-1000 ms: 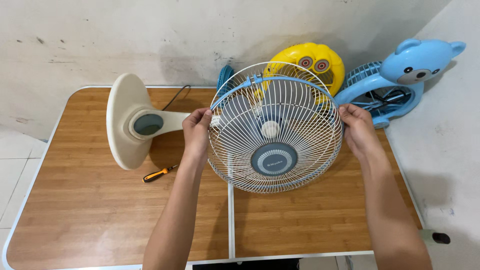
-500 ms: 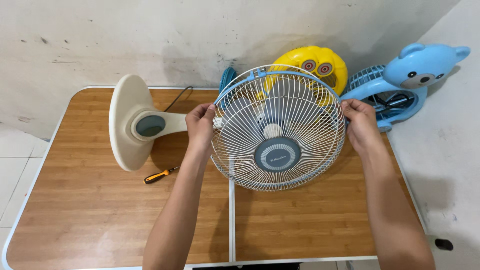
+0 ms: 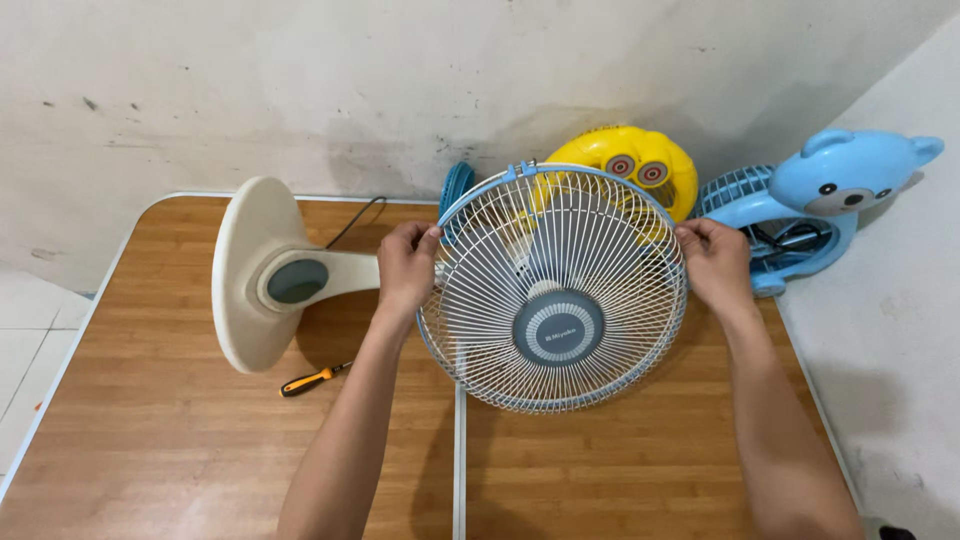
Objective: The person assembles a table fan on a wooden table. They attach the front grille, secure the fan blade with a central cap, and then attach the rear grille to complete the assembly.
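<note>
Fan grille (image 3: pixel 553 290) upright on table (image 3: pixel 200 440), between gripping hands (image 3: pixel 405 265).

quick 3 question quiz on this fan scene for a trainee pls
1. True or false: both hands grip the rim of the white fan grille.
2. Which tool lies on the table near the fan base? A) pliers B) screwdriver C) wrench
3. What colour is the bear-shaped fan at the right?

Key
1. True: left hand and right hand hold opposite sides.
2. B: an orange-and-black screwdriver.
3. Blue: the bear-shaped fan stands beside a yellow fan.
</note>
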